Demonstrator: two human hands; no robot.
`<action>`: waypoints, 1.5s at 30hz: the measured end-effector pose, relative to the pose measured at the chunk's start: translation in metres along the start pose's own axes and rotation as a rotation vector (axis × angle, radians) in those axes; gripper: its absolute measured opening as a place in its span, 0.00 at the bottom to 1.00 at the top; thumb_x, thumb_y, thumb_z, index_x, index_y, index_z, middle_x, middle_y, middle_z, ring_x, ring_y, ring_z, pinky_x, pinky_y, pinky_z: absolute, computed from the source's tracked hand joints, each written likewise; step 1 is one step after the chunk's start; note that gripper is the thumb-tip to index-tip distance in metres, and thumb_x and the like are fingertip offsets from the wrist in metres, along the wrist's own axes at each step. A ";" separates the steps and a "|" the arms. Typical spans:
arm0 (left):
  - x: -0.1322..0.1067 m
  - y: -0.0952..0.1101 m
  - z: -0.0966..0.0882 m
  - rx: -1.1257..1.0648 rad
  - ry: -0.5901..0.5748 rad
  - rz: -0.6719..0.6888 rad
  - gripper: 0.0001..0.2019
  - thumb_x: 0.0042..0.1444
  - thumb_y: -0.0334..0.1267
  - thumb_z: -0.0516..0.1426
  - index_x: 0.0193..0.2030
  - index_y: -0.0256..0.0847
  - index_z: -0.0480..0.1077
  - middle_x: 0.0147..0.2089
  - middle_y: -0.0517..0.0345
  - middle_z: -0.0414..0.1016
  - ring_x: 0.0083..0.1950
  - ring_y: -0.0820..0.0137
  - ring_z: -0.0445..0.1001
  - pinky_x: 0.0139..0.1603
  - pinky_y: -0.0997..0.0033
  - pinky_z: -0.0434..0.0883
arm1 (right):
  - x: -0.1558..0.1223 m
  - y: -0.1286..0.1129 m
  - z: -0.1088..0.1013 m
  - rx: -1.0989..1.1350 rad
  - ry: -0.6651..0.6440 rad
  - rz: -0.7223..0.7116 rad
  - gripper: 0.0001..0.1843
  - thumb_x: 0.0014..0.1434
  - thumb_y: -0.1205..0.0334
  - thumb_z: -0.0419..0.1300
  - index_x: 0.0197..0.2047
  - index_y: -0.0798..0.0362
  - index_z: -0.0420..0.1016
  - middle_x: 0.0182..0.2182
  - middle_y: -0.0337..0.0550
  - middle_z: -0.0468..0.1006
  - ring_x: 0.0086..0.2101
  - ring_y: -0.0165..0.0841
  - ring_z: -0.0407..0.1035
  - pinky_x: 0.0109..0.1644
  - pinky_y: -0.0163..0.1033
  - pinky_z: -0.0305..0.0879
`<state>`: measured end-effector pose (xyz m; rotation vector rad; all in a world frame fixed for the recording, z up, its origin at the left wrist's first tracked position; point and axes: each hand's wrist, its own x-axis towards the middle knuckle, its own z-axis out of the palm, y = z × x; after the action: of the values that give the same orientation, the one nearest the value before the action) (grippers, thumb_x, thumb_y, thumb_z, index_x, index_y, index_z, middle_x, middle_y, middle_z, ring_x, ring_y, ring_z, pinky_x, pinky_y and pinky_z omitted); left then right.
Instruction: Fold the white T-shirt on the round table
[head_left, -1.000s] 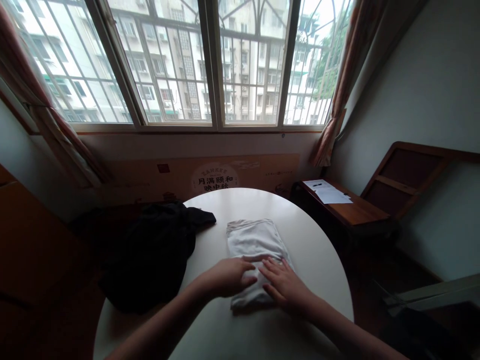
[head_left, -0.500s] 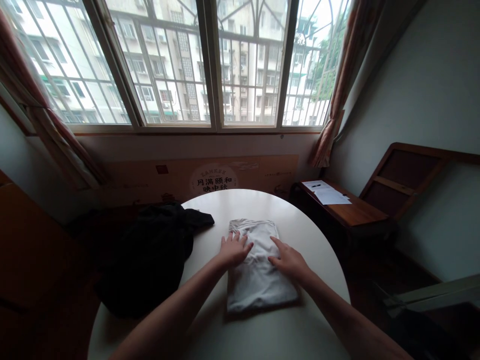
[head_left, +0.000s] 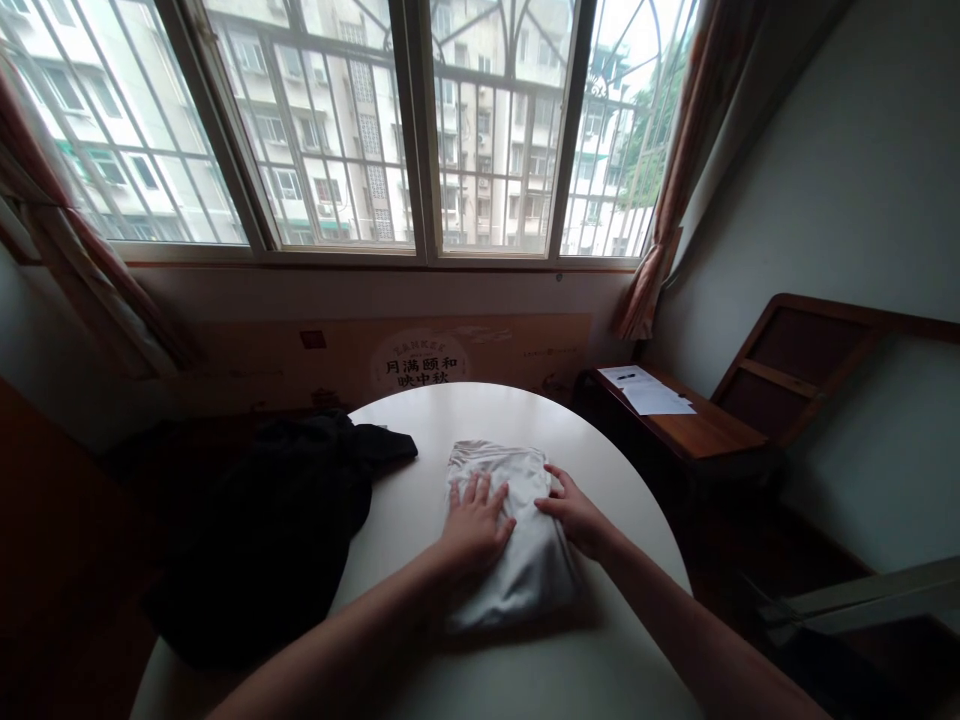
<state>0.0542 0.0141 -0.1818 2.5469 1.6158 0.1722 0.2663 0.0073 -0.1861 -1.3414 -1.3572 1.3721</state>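
Observation:
A folded white garment lies on the round white table, its surface lightly wrinkled. My left hand rests flat on top of it, fingers spread. At the garment's right edge is my right hand, its thumb on the upper side and its fingers bent about the edge, closed on the cloth. The undersides of those fingers are hidden.
To the left, a heap of black clothing covers part of the table and hangs past its edge. A wooden chair at the right bears papers and a pen. A printed board stands below the window.
My left hand has slid nearer and flattened on the garment. My right hand has moved from its top to its right edge and closed there. The view has shifted slightly.

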 end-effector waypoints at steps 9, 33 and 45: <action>0.036 0.005 0.006 -0.019 -0.050 -0.043 0.38 0.65 0.63 0.44 0.77 0.47 0.52 0.79 0.40 0.43 0.79 0.43 0.39 0.72 0.28 0.33 | 0.054 -0.009 -0.017 -0.068 -0.014 0.005 0.38 0.49 0.71 0.58 0.66 0.57 0.67 0.43 0.48 0.82 0.39 0.38 0.78 0.44 0.42 0.75; 0.118 0.092 0.032 -0.160 -0.030 0.063 0.35 0.67 0.58 0.44 0.74 0.41 0.57 0.79 0.36 0.44 0.79 0.44 0.41 0.74 0.36 0.43 | 0.192 0.009 -0.185 -0.546 0.379 -0.176 0.36 0.48 0.75 0.59 0.62 0.58 0.75 0.57 0.53 0.79 0.59 0.44 0.72 0.65 0.45 0.64; 0.123 0.091 0.032 -0.131 -0.048 0.085 0.34 0.67 0.57 0.45 0.75 0.43 0.56 0.79 0.39 0.44 0.78 0.43 0.42 0.73 0.31 0.40 | 0.186 0.010 -0.185 -0.960 0.586 -0.159 0.29 0.60 0.69 0.54 0.65 0.57 0.73 0.65 0.61 0.68 0.61 0.51 0.66 0.65 0.52 0.62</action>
<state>0.1924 0.0855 -0.1950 2.5010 1.4312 0.2156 0.4213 0.2186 -0.2027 -1.9589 -1.6859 0.0993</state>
